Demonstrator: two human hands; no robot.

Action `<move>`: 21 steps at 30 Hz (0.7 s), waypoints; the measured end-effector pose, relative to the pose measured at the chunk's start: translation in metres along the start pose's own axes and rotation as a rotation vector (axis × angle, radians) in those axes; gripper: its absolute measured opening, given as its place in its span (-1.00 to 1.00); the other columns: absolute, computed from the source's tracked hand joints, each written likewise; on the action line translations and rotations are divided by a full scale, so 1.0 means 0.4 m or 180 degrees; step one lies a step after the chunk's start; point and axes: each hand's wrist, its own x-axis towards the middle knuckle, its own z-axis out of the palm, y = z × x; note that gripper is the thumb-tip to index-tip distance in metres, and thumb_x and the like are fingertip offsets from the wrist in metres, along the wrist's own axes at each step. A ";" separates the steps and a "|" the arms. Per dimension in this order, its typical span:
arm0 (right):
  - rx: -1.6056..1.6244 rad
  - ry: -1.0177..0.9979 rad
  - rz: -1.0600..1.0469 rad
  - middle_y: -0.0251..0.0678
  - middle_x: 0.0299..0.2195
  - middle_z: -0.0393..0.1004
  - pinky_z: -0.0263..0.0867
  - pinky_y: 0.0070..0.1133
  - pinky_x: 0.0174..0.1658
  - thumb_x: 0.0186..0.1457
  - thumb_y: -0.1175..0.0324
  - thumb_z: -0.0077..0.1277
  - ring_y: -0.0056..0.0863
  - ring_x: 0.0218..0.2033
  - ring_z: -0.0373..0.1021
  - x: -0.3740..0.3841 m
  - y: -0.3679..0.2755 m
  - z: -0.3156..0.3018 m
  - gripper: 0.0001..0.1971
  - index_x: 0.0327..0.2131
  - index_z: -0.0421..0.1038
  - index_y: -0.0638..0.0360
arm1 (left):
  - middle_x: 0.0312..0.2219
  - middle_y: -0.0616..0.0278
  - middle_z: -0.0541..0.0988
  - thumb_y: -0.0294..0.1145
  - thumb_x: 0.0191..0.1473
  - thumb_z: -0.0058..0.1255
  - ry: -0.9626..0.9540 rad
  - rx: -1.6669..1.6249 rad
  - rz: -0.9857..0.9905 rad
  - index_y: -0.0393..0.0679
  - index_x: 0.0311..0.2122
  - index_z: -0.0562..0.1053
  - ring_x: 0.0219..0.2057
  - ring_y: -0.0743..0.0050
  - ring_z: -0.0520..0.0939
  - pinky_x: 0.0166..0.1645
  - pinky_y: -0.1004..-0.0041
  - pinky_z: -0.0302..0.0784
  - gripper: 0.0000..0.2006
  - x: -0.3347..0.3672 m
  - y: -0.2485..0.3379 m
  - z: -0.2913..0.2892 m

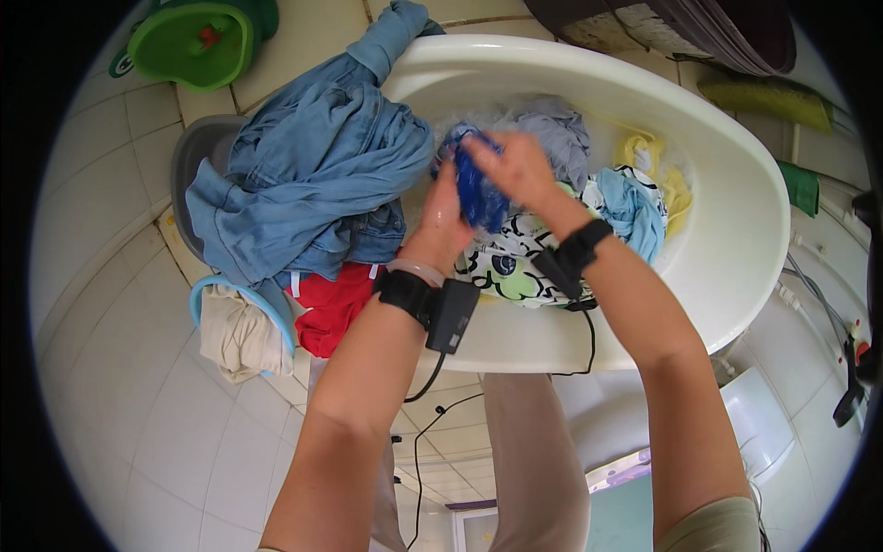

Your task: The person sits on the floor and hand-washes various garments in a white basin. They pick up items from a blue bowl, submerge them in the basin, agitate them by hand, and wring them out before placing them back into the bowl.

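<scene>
Over the white bathtub (736, 267), my left hand (443, 213) and my right hand (521, 169) both grip a wet dark-blue cloth (481, 191), bunched between them. Its exact kind cannot be made out. The fingers of both hands are closed and partly hidden by the cloth; the right hand is slightly blurred. Right under my hands lies a white garment with black and green print (510, 276). Beside it in the tub are a grey garment (555, 133), a light-blue one (632, 216) and a yellow one (679, 195), with splashing water behind the blue cloth.
Denim clothes (317, 175) heap over a grey basin (190, 156) and the tub's left rim. Red cloth (326, 308) and beige cloth in a light-blue-rimmed basin (196, 302) sit nearer. A green child's potty (198, 46) stands far left, a dark bucket (745, 37) far right. Cables hang from my wrist devices.
</scene>
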 end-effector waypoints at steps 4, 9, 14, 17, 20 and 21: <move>-0.1326 0.0557 0.0377 -0.01 -0.11 0.44 0.31 -0.23 -0.06 0.04 0.01 0.08 -0.11 -0.07 0.39 0.023 0.107 -0.053 -0.51 0.00 0.41 0.02 | -0.06 0.22 0.42 -0.27 0.06 0.14 0.0578 0.1041 0.0676 -0.04 0.07 0.23 -0.09 0.38 0.50 -0.04 0.31 0.46 -0.51 -0.047 -0.024 0.029; -0.2217 0.0290 0.0742 -0.07 0.24 -0.04 -0.17 0.32 0.06 -0.14 -0.15 0.19 0.13 0.25 -0.17 -0.031 0.094 0.020 -0.39 0.02 0.41 -0.23 | 0.09 0.13 0.30 -0.34 0.02 0.17 0.0728 0.1010 0.0977 0.00 0.22 0.09 0.04 0.34 0.40 0.05 0.40 0.34 -0.31 0.010 -0.031 -0.042; -0.0533 -0.0022 0.1086 -0.01 -0.06 0.39 0.26 -0.15 -0.06 -0.23 -0.07 0.26 -0.09 -0.03 0.32 0.022 0.138 0.025 -0.45 -0.20 0.53 0.11 | 0.02 0.24 0.38 0.10 0.13 -0.03 0.0636 0.0889 0.0276 0.06 0.20 0.14 0.00 0.34 0.43 0.07 0.34 0.34 -0.38 0.073 -0.051 0.032; 0.1875 -0.0153 0.0031 -0.23 -0.45 0.56 0.38 -0.55 -0.32 -0.15 0.18 0.26 -0.50 -0.46 0.47 -0.018 0.053 0.045 -0.59 -0.29 0.51 0.31 | -0.08 0.22 0.47 0.21 0.10 -0.07 -0.0207 -0.0255 0.0257 -0.02 0.06 0.33 -0.05 0.25 0.49 0.09 0.20 0.38 -0.42 0.078 0.011 0.017; 0.2278 -0.0610 0.0387 -0.36 -0.44 0.55 0.35 -0.66 -0.30 -0.05 0.27 0.24 -0.70 -0.42 0.40 -0.100 -0.098 -0.025 -0.70 -0.29 0.52 0.29 | -0.25 0.19 0.55 0.26 0.06 -0.05 -0.0154 -0.0008 -0.0026 -0.07 -0.14 0.45 -0.19 0.26 0.58 -0.04 0.21 0.51 -0.45 0.018 0.064 0.012; 0.2550 -0.0757 0.0549 -0.40 -0.43 0.55 0.34 -0.68 -0.29 -0.03 0.27 0.23 -0.72 -0.40 0.39 -0.120 -0.138 -0.045 -0.71 -0.29 0.52 0.29 | -0.26 0.20 0.56 0.27 0.05 -0.06 -0.0261 0.0095 -0.0076 -0.08 -0.16 0.45 -0.21 0.27 0.59 -0.06 0.25 0.51 -0.44 0.006 0.072 0.006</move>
